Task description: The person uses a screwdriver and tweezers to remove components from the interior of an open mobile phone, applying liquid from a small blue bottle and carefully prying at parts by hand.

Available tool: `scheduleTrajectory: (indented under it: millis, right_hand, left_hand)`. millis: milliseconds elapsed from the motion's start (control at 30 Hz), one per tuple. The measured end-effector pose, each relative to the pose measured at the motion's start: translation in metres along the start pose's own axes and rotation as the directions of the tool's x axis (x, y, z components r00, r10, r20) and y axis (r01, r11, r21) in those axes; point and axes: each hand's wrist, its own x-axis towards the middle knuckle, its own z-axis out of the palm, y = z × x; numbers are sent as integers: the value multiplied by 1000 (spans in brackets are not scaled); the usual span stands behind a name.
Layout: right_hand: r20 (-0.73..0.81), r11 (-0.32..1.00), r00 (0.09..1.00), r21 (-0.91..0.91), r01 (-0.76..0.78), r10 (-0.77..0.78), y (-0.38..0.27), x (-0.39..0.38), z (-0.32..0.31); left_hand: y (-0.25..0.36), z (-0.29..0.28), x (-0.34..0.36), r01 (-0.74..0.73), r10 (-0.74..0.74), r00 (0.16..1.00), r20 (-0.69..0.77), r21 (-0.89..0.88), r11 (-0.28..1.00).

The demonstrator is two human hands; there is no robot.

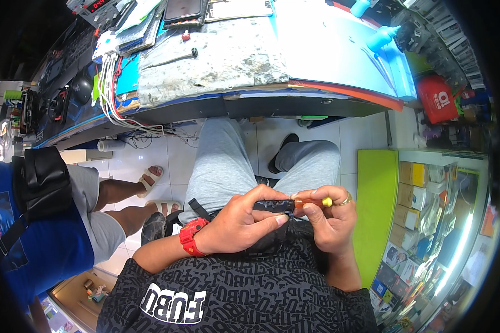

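Above my lap, my left hand (240, 221) is closed around a small black oblong object (272, 206), fingers along its far side and thumb on the near side. My right hand (332, 223) pinches a short orange piece with a yellow end (326, 202) between thumb and fingers. The orange part meets the right end of the black object; whether it goes into it or only touches it, I cannot tell. A red watch (193, 237) is on my left wrist, and a ring sits on a right finger.
Ahead stands a workbench with a stained mat (222, 58), a thin dark rod, phones, a blue bottle (382, 38) and white cables (110, 91). A person in blue (50, 222) stands close at left. A glass display case (422, 227) with a green side is at right.
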Motion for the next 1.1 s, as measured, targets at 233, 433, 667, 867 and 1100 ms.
scheduleTrajectory:
  millis: [233, 433, 667, 867, 1100]
  right_hand:
    - [22, 996, 999, 81, -37, 35, 1, 3, -2]
    - [-113, 999, 994, 36, 13, -9, 5, -13, 12]
    - [-112, 997, 994, 82, 4, 5, 11, -15, 13]
    - [-100, 990, 994, 143, -19, 34, 12, -13, 12]
    - [-77, 991, 997, 130, -18, 28, 15, -11, 9]
  left_hand:
    - [-7, 0, -2, -25, 25, 1000, -7, -4, 1000]
    - [-4, 4, -1, -17, 11, 998, -57, -120, 993]
    - [-6, 6, 1, -13, -4, 997, -81, -212, 977]
    - [-10, 5, 0, -9, -10, 997, -82, -227, 974]
    - [-17, 5, 1, -33, 21, 997, -75, -175, 984]
